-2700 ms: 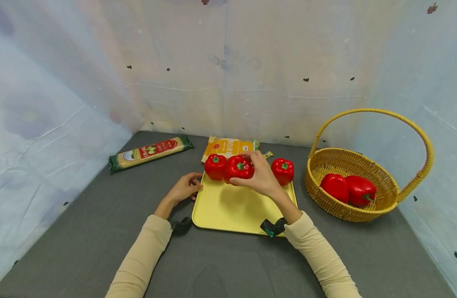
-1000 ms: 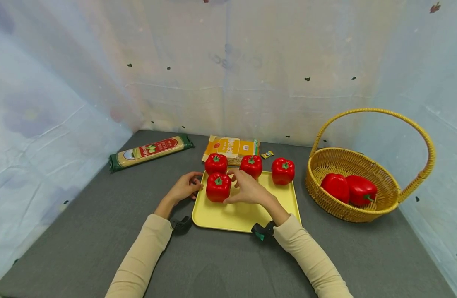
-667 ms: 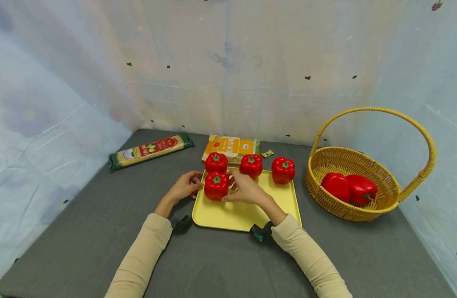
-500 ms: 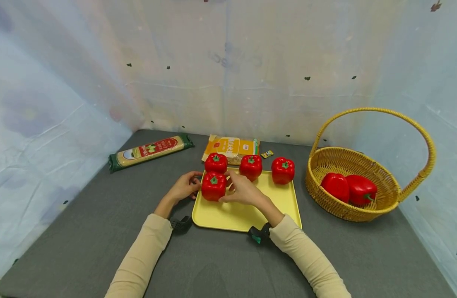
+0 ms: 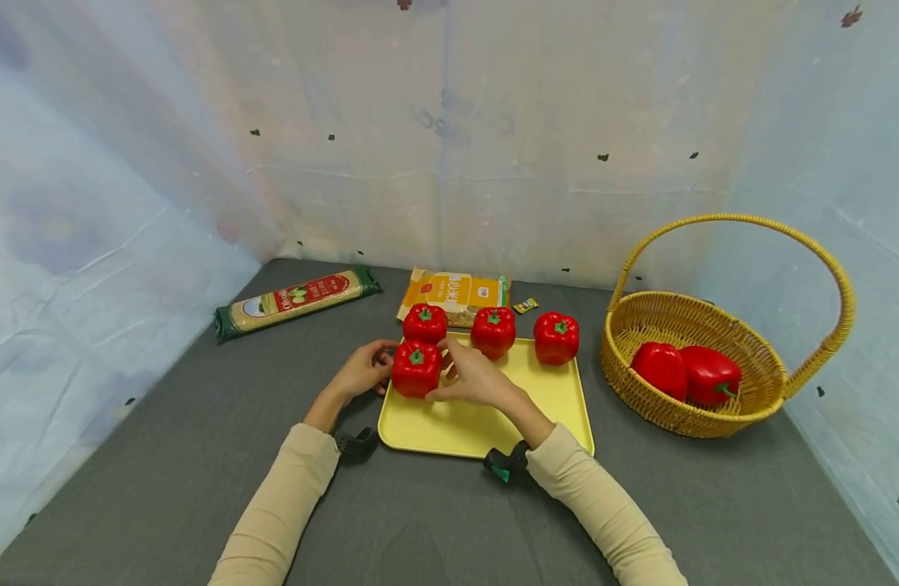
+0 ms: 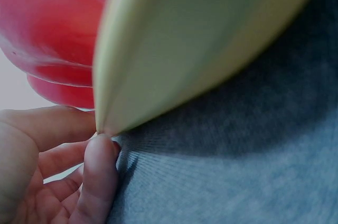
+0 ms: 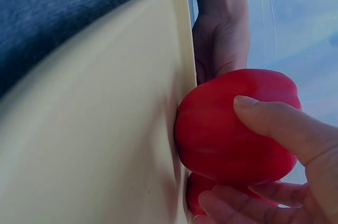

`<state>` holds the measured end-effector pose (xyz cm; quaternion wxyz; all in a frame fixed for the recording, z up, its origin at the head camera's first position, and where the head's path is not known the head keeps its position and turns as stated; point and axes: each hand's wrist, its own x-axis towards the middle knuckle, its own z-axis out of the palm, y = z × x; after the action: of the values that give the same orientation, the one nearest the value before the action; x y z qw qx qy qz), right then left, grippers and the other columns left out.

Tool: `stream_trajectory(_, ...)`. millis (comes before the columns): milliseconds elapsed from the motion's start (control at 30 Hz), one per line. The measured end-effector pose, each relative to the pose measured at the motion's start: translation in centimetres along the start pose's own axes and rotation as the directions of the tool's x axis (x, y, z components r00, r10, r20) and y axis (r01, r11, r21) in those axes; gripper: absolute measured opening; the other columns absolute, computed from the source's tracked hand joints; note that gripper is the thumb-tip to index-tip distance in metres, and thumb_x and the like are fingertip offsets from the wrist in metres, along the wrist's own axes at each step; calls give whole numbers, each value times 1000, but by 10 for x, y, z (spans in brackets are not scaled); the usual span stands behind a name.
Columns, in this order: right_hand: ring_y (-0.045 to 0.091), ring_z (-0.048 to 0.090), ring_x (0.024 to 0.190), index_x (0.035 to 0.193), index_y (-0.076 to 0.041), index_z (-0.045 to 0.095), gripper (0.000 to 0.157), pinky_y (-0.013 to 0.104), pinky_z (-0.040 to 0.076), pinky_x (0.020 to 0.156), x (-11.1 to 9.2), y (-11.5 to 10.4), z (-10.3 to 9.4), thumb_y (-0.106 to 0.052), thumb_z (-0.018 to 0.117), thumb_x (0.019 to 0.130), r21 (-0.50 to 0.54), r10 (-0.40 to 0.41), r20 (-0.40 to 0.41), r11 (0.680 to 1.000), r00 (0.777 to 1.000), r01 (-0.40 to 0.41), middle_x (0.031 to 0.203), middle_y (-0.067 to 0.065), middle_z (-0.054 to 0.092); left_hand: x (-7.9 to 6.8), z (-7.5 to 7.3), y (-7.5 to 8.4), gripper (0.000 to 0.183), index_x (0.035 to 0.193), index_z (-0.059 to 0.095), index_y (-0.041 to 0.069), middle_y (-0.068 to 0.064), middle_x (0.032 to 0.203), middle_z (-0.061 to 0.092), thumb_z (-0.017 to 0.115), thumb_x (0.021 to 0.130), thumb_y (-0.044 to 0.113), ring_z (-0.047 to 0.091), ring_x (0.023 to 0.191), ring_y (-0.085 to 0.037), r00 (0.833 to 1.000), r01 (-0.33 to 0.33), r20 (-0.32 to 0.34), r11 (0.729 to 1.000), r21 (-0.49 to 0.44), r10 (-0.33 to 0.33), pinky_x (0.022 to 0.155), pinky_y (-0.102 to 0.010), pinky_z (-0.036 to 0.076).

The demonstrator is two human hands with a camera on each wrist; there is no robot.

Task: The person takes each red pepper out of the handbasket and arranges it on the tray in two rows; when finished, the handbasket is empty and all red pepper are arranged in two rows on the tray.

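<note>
On the yellow tray [image 5: 486,415] a red bell pepper [image 5: 416,370] stands upright near the left rim. My right hand [image 5: 479,376] holds it from the right, thumb [image 7: 264,115] along its side and fingers curled round the far side. My left hand [image 5: 361,370] pinches the tray's left edge between thumb [image 6: 97,176] and forefinger, right beside that pepper. Behind it, along the tray's back edge, stand three more peppers: a left one [image 5: 425,323], a middle one [image 5: 493,331] and a right one [image 5: 556,338].
A wicker basket [image 5: 640,395] with a tall handle stands at the right, two red peppers [image 5: 684,373] lying in it. At the back are an orange food packet [image 5: 455,295], a small yellow packet [image 5: 526,306] and a long noodle pack [image 5: 296,301]. Patterned cloth [image 5: 523,138] hangs behind.
My right hand has brought the bell pepper from the back of the tray to the front of the left one, then slid it left toward the rim. The left hand stays at the tray's edge.
</note>
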<state>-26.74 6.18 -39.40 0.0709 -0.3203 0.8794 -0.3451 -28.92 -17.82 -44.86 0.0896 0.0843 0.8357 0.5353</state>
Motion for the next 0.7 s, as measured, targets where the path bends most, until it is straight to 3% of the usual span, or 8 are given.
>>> stream_trajectory(433,26,63,93,128,-4,46,75,31,52,75,-8,0,-17,-36,81,70,-12,43,30,999,999,-43,107,14,61,0,0,0,43,133,43,-2,-14,92,54,55,92,4,53,64,-18,1000,6,-9,1000,7,-6,52,-29,53)
stream_trajectory(700,29,61,96,116,-8,56,50,38,52,82,-20,-3,-47,-31,77,77,52,-29,28,998,999,28,104,8,62,1,-1,0,44,135,41,-3,-14,93,53,53,93,5,54,65,-18,1000,14,7,1000,-10,-14,53,-30,53)
